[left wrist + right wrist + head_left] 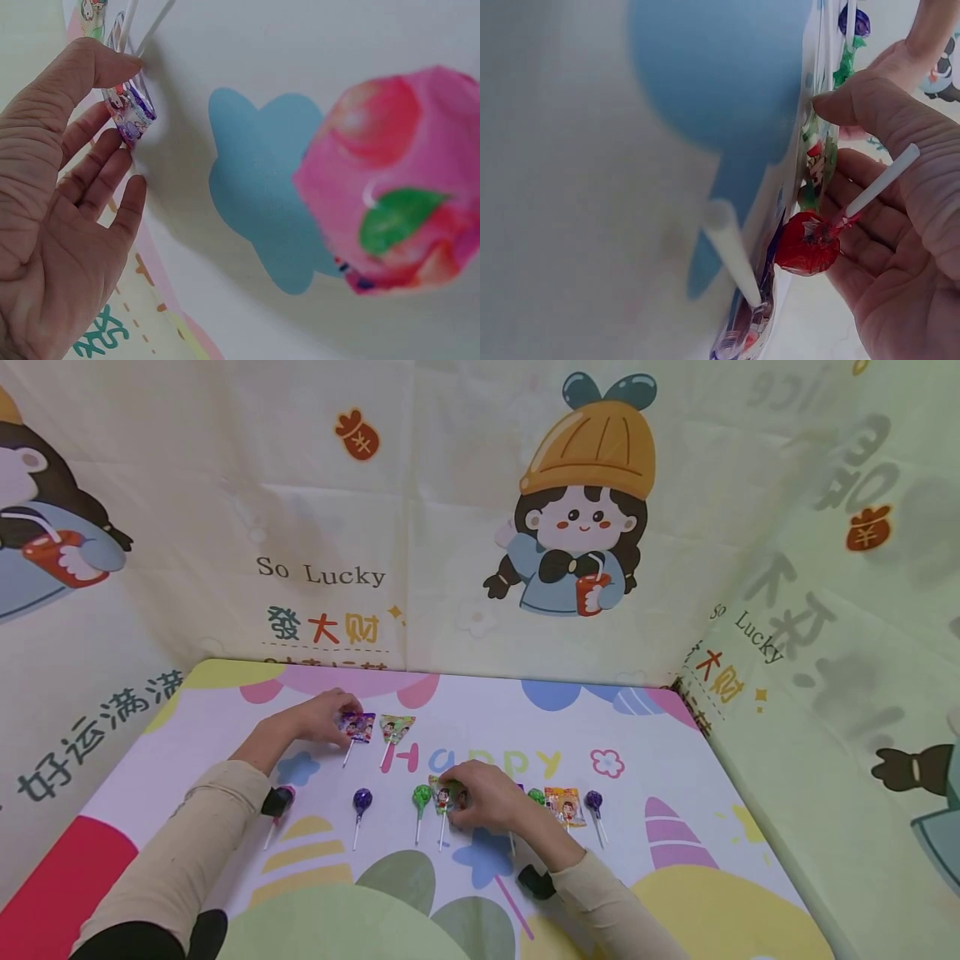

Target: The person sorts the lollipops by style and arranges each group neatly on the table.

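Observation:
My left hand (pixel 321 717) pinches a flat purple-wrapped lollipop (pixel 360 727) at the back left, its white stick pointing toward me. In the left wrist view the thumb lies on one side of the wrapper (pixel 132 112), fingers on the other. Just to its right lies a green-and-yellow packet lollipop (pixel 396 727). Mid-table, my right hand (pixel 486 797) pinches a clear-and-green packet lollipop (pixel 437 792) between thumb and fingers. A round red lollipop (pixel 808 244) sits close by the right fingers in the right wrist view; the hand hides it from the head camera.
Along the front row lie a pink lollipop (pixel 397 180), a purple one (pixel 363 801), a green one (pixel 422 797), an orange packet (pixel 566 806) and another purple one (pixel 595 802). More lollipops are partly behind the right hand. Printed cloth walls (pixel 450 527) enclose the table (pixel 637 727).

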The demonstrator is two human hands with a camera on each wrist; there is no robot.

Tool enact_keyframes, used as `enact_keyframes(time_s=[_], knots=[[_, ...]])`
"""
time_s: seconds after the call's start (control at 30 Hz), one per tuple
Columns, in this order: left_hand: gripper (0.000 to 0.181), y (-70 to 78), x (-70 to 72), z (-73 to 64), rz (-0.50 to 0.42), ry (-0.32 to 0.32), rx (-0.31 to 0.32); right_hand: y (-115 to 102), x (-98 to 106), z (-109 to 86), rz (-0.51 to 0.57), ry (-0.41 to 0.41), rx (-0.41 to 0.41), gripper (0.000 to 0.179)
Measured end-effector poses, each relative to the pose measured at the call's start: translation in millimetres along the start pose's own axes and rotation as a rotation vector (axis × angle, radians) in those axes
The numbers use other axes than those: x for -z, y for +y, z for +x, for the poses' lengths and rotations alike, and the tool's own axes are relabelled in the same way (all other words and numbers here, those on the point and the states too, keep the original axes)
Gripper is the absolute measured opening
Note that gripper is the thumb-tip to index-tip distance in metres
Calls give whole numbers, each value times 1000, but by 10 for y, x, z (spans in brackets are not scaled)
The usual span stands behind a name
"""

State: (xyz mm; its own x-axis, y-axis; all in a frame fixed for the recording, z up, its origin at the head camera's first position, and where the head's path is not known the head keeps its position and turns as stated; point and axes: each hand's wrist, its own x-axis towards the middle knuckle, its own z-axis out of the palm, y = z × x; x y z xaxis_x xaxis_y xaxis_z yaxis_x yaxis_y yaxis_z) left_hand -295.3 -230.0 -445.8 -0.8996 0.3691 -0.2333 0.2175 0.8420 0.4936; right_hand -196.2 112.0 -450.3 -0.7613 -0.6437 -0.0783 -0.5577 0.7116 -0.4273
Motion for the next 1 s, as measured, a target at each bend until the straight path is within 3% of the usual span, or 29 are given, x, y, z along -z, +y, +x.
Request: enact_keyframes(time_s=[0.43,0.67,1.0], knots=[[59,-19,4,10,12,1,-11,46,-12,63,-14,22,28,47],[60,-13,9,20,15,3,-18,74,-15,86,33,31,-6,43],[61,7,12,-1,3,-5,-7,116,18,78,9,47,57,40]])
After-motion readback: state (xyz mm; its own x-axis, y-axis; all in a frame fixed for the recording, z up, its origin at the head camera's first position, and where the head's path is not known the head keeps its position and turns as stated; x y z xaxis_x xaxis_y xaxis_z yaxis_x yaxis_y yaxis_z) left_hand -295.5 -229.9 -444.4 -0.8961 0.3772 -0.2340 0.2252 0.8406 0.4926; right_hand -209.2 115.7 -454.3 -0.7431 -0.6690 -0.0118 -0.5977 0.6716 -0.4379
